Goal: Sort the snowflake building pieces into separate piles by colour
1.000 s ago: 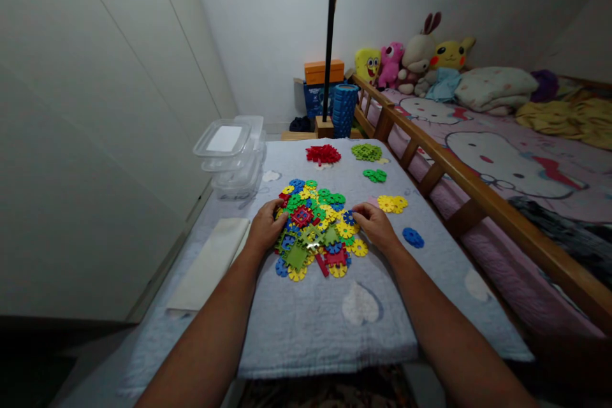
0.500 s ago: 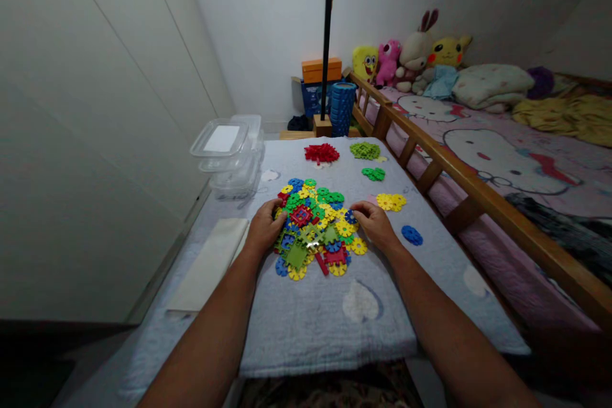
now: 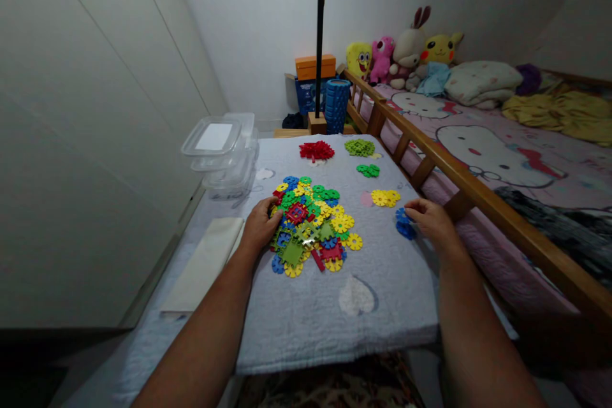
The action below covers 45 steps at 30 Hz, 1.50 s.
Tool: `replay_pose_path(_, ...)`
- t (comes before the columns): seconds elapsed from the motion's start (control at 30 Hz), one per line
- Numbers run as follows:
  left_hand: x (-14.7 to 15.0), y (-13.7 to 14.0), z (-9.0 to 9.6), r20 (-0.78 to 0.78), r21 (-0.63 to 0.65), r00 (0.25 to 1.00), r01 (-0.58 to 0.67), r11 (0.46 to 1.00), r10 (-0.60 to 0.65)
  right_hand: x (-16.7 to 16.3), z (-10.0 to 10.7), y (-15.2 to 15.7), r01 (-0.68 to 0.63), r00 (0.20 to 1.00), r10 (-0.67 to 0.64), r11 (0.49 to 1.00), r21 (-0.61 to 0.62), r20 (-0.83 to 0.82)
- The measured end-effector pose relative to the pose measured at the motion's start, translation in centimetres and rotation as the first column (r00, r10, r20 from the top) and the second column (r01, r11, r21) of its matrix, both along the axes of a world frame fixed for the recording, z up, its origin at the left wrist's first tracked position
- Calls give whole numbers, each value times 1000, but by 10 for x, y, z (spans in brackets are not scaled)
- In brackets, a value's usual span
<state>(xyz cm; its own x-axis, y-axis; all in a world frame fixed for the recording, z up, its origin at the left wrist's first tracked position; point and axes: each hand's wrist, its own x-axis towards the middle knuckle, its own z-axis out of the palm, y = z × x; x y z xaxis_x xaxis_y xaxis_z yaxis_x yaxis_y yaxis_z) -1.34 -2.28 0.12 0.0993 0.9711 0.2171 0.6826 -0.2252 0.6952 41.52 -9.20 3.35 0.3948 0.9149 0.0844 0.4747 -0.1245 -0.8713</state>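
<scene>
Right hand (image 3: 430, 223) pinches blue disc (image 3: 402, 214) at blue pile (image 3: 405, 231), right side of desk (image 3: 392, 306). Left hand (image 3: 259, 226) against left edge of mixed pile (image 3: 292, 253), mid-desk; cannot tell if gripping piece.

the pieces (image 3: 292, 254) look plastic and smooth, the tablecloth (image 3: 306, 325) matt fabric.

Piled pieces (image 3: 312, 229) lie on the tablecloth (image 3: 301, 319), right of containers (image 3: 220, 162)
</scene>
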Motion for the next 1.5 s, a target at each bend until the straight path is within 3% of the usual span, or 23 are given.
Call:
replay_pose_path(0.17,0,0,1,-9,-6,1000,-10,1000,10,11,-21,-7,114,993,-114,993,-15,22)
replay_pose_path(0.43,0,0,1,-13,-9,1000,-2,1000,2,20,-36,-2,149,908,-152,988,37,392)
replay_pose_path(0.63,0,0,2,-21,-4,1000,-3,1000,3,9,-34,-6,-41,887,36,999,0,459)
replay_pose_path(0.93,0,1,0,-12,10,1000,1,1000,0,5,-31,-8,-76,868,92,996,-52,489)
replay_pose_path(1.13,0,0,0,1,11,1000,1,1000,-1,-18,-13,-3,-61,875,-6,991,121,485)
replay_pose_path(1.23,1,0,0,4,16,1000,0,1000,0,-54,0,3,-280,852,208,956,83,481)
replay_pose_path(1.33,1,0,0,11,17,1000,0,1000,-1,-93,6,12,-558,737,508,829,-23,446)
replay_pose_path(1.4,1,-1,0,19,16,1000,1,1000,-1,-113,5,18,-627,666,583,775,-74,466)
replay_pose_path(1.5,0,-1,0,31,16,1000,3,1000,-3,-130,0,25,-626,611,609,763,-161,505)
